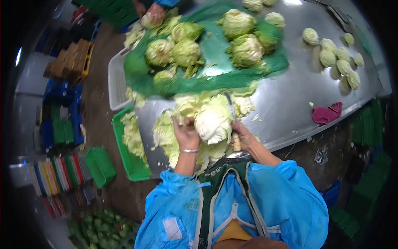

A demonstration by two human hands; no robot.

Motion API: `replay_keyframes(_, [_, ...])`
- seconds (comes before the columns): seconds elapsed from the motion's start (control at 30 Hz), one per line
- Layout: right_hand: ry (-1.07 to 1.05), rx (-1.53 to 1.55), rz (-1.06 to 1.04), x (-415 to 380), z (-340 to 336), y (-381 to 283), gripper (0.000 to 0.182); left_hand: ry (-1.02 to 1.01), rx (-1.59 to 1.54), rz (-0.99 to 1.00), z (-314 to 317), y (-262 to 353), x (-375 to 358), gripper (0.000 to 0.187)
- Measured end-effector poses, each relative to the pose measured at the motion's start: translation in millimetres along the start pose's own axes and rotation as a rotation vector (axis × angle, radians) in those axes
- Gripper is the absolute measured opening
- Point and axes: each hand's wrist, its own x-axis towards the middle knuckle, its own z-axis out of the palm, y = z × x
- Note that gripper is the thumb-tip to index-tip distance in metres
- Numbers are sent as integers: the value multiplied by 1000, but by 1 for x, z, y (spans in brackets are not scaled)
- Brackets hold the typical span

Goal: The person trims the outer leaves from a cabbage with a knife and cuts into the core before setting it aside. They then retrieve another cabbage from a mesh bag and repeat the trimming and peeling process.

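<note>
Pale green and white, a round cabbage [213, 122] is held over the near edge of the steel table [282, 108], its surface smooth and tightly layered. Its side is cupped by the left hand [187, 135], the palm laid against the outer leaves; the fingertips are partly hidden. The wrist is ringed by a plain metal bangle [189, 151]. The knife [236, 143] is gripped in the closed right hand [245, 137], its pale, rounded handle seen below the fist and its narrow blade raised along the right side of the cabbage. Whether the leaf is being touched by the blade cannot be told.

Beneath and around, the metal is strewn with loose leaves [166, 135], limp, crinkled and ragged at the rim. Beyond them, soft green mesh [224, 81] is spread in folds, and rough, loose-leaved heads [186, 52] are borne on it. At the right, small smooth heads [343, 66] are scattered on the shiny sheet, and a crumpled maroon cloth [327, 113] is laid near the edge. At the left, leaves are heaped in a green plastic tray [120, 137], beside a white basket [117, 79]. At the far side, a cabbage is touched by another person's hand [153, 15], blurred.
</note>
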Motion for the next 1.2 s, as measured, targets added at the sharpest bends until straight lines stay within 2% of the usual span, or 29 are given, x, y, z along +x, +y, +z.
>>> replay_keyframes(0.03, [23, 48, 14, 2, -16, 3, 48, -156, -103, -103, -9, -2, 5, 40])
replay_keyframes(0.1, [147, 272, 84, 2, -33, 9, 40, 126, -296, -226, 33, -8, -3, 44])
replay_keyframes(0.17, [59, 429, 50, 2, -39, -6, 41, 357, 220, -83, 35, -26, -1, 62])
replay_keyframes(0.2, [90, 438, -38, -9, -31, -25, 41, 360, 517, -28, 22, -37, -2, 69])
replay_keyframes(0.23, [20, 469, -101, -8, -51, -34, 40, 351, 808, 49, -1, -44, -1, 77])
replay_keyframes(0.33, [-188, 589, -246, -8, -153, -69, 47, -142, 1614, 179, -44, -51, -17, 82])
replay_keyframes(0.4, [100, 532, -503, -33, -191, -120, 54, -417, 2179, 242, -49, -57, -33, 86])
replay_keyframes(0.43, [259, 481, -613, -45, -209, -146, 58, -416, 2276, 180, -46, -64, -39, 89])
replay_keyframes(0.47, [204, 423, -654, -73, -217, -175, 52, -409, 2373, 115, -41, -73, -47, 93])
replay_keyframes(0.5, [397, 422, -734, -90, -220, -202, 51, -398, 2470, 47, -39, -78, -51, 96])
replay_keyframes(0.53, [587, 417, -812, -105, -224, -226, 50, -388, 2459, 84, -53, -80, -49, 99])
replay_keyframes(0.6, [690, 422, -875, -135, -261, -265, 65, -395, 2459, 72, -51, -82, -46, 98])
replay_keyframes(0.67, [859, 388, -971, -154, -286, -301, 63, -393, 2464, 87, -52, -84, -46, 97])
replay_keyframes(0.7, [867, 411, -971, -163, -330, -316, 61, -391, 2499, 80, -50, -85, -45, 97])
replay_keyframes(0.73, [835, 396, -1065, -167, -377, -332, 56, -371, 2536, 67, -47, -87, -45, 97])
replay_keyframes(0.77, [860, 472, -1141, -166, -367, -344, 51, -322, 2570, 45, -44, -90, -52, 97])
replay_keyframes(0.8, [995, 476, -1115, -172, -404, -355, 46, -271, 2591, 8, -34, -94, -54, 97])
replay_keyframes(0.83, [912, 420, -1043, -181, -436, -360, 41, -248, 2600, -10, -28, -97, -55, 97])
replay_keyframes(0.87, [926, 335, -1022, -182, -446, -370, 35, -218, 2604, -38, -24, -99, -59, 98])
replay_keyframes(0.9, [1040, 439, -1106, -167, -428, -380, 31, -189, 2607, -67, -23, -98, -64, 98])
replay_keyframes(0.97, [963, 425, -1172, -133, -364, -375, 25, -164, 2586, -46, -36, -96, -64, 94])
replay_keyframes(1.03, [1065, 107, -1065, -104, -349, -349, 19, -170, 2559, -14, -43, -91, -58, 92])
replay_keyframes(1.13, [928, 57, -892, -51, -290, -294, 19, -129, 2589, -23, -45, -66, -53, 93])
replay_keyframes(1.2, [890, 37, -784, -29, -272, -264, 20, -51, 2614, -12, -53, -29, -43, 93])
